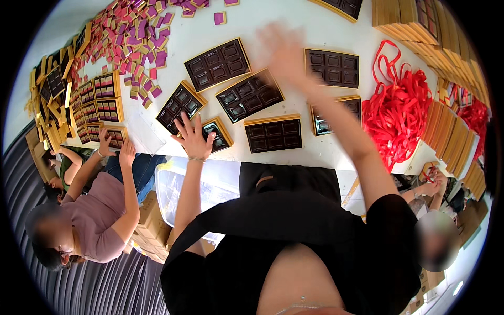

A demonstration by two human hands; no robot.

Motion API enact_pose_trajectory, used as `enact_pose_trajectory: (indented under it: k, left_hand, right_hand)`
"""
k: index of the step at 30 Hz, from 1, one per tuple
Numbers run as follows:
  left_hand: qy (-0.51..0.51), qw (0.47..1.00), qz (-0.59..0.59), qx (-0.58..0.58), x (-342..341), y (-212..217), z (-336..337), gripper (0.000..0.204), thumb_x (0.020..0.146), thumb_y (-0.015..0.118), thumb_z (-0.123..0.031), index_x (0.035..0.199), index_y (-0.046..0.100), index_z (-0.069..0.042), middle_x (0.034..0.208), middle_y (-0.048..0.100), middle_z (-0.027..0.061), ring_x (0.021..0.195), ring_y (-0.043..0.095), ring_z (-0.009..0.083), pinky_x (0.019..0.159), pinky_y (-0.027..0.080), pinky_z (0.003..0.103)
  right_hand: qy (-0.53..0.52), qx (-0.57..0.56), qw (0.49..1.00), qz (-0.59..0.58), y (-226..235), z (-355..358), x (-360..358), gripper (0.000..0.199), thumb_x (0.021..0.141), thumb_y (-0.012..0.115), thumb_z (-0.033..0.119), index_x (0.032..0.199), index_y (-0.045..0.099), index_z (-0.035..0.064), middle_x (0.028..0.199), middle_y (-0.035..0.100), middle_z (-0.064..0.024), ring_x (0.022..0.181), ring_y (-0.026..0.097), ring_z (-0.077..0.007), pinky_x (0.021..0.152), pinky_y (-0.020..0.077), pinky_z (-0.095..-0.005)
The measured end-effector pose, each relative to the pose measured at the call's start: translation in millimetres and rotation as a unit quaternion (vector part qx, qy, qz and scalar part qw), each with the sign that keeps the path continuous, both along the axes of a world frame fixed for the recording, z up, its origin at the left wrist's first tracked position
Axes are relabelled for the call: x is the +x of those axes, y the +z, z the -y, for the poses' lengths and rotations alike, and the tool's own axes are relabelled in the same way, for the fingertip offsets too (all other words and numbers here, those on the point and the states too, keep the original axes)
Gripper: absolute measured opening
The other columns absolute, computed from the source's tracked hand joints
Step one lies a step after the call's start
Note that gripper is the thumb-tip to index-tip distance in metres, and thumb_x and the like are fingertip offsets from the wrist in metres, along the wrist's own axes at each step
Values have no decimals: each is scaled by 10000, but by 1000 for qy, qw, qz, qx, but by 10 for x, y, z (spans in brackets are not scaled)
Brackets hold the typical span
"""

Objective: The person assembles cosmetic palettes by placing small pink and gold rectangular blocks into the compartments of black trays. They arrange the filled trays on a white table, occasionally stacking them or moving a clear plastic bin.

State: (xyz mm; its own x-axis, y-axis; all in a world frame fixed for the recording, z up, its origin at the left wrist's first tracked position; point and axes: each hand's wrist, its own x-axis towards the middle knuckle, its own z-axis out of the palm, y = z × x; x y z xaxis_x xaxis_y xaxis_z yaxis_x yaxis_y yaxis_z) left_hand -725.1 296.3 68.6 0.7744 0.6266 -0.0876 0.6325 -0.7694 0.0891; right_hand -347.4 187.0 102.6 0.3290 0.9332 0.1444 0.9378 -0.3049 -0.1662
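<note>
Left hand [194, 136]: spreading wide over two trays [177, 102]; pressing lightly seems best. Right hand [281, 47]: reaching over the table [328, 32], blurring; I cannot tell its grip.

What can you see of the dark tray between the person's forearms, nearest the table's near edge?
The tray is rectangular and glossy dark brown to black, plastic-looking, with six moulded sections in two rows of three. A gold edge shows along its far side. It lies flat, face up, on the white table; no hand touches it. Whether the sections hold anything is unclear.
</note>
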Motion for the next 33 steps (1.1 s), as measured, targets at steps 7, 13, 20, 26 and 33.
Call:
enact_pose_trajectory:
  k: [7, 13, 20, 26, 33]
  left_hand:
    - [6, 999, 34, 14, 552, -97, 69, 739, 937, 277, -664, 1474, 400, -172, 1604, 185, 130, 1473, 79, 418, 1041, -44, 739]
    - [25, 998, 47, 18, 860, 70, 63, 788, 891, 311, -735, 1475, 402, -213, 1611, 141, 138, 1467, 39, 443, 992, -25, 794]
    - [41, 998, -15, 56, 793, -64, -305, 802, 849, 360, -763, 1504, 334, -300, 1609, 190, 51, 1461, 128, 408, 990, 93, 810]
    - [-39, 996, -73, 45, 993, 65, -292, 720, 890, 340, -718, 1492, 350, -323, 1610, 181, 44, 1463, 130, 399, 1023, 107, 782]
    - [20, 994, 103, 34, 1192, 78, -220, 684, 930, 391, -624, 1472, 410, -208, 1596, 210, 131, 1462, 126, 430, 991, 41, 793]
  right_hand:
    - [-56, -5, 998, -19, -587, 1008, 1863, 576, 918, 492, 525, 1434, 434, 276, 1512, 372, -79, 1403, 307, -342, 1086, 260, -638]
    - [-86, 48, 995, -34, -1, 1446, 894, 613, 910, 535, 509, 1465, 411, 279, 1546, 350, -43, 1430, 266, -366, 1086, 177, -670]
    - [-181, -22, 983, 13, -351, 2195, 164, 677, 894, 542, 522, 1486, 388, 229, 1581, 261, -95, 1434, 183, -431, 1073, 91, -703]
    - [-151, 4, 988, -17, -283, 1554, 248, 588, 915, 564, 445, 1459, 424, 268, 1562, 299, -65, 1406, 233, -445, 1016, 224, -726]
    - [-74, 145, 986, -29, 82, 633, 391, 451, 893, 639, 209, 1307, 548, 58, 1396, 503, -157, 1252, 485, -359, 1030, 367, -492]
